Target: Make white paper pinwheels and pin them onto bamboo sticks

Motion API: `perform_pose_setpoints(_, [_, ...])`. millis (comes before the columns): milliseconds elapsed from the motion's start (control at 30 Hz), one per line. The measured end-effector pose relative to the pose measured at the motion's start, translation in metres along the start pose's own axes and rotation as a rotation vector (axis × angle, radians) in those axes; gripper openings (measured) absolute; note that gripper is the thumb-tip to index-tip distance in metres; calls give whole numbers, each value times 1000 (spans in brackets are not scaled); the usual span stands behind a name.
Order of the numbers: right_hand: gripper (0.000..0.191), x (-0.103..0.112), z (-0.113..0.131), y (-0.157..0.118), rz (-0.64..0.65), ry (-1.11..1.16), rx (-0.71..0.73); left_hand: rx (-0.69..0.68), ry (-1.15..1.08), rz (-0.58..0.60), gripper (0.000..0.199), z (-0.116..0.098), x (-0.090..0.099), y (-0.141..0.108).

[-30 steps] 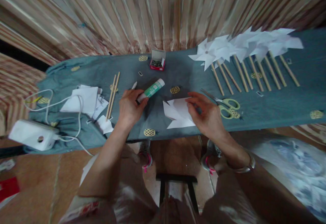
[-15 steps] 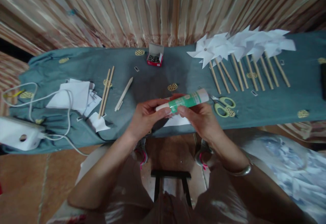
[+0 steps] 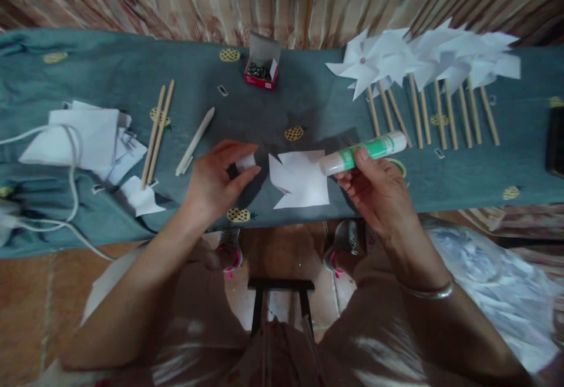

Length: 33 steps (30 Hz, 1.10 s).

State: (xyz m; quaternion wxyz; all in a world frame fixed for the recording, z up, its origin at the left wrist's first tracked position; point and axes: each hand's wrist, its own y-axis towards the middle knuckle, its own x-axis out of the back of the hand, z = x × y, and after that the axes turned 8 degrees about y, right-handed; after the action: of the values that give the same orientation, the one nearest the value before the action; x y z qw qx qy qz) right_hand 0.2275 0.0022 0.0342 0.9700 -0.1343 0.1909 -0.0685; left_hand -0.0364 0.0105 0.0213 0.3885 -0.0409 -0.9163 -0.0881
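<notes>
My right hand (image 3: 374, 193) is closed around a green and white glue stick (image 3: 370, 150), its uncapped end pointing left. Between the thumb and fingers of my left hand (image 3: 215, 178) is the white cap (image 3: 245, 162) of the glue stick. A white paper piece (image 3: 302, 181) with cut slits lies on the cloth between my hands, some of its corners folded in. Under the glue stick and right hand, a pair of scissors (image 3: 399, 167) is mostly hidden.
Paper pinwheels (image 3: 423, 61) on wooden sticks lie at the back right. A red box (image 3: 262, 70) of small metal pins stands open at the back. Left are a white pen (image 3: 195, 141), two wooden sticks (image 3: 159, 131), paper sheets (image 3: 83, 140) and a white cable (image 3: 73, 181).
The glue stick's cap has come off and is in my left hand. My hands have moved apart, the right one carrying the glue stick rightward, uncovering the paper between them. The view has shifted.
</notes>
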Motion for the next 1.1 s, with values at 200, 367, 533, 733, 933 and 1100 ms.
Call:
perform_pose_setpoints(200, [35, 2, -14, -2, 14, -217, 70, -290, 219, -116, 31, -1, -7, -7])
perform_pose_setpoints(367, [38, -5, -17, -7, -6, -401, 205, -539, 293, -52, 31, -18, -20, -21])
perform_pose_setpoints(533, [33, -9, -18, -13, 16, -554, 293, -567, 288, 140, 40, -22, -34, -29])
perform_pose_setpoints(733, [28, -7, -22, -14, 29, -756, 350, -341, 59, 286, 30, -28, -34, -24])
perform_pose_setpoints(933, [29, -10, -23, -15, 13, -881, 395, -141, -184, 260, 32, -34, -31, -23])
perform_pose_setpoints(1100, [33, -16, -21, -14, 10, -947, 378, -144, -162, 300, 37, -35, -30, -21])
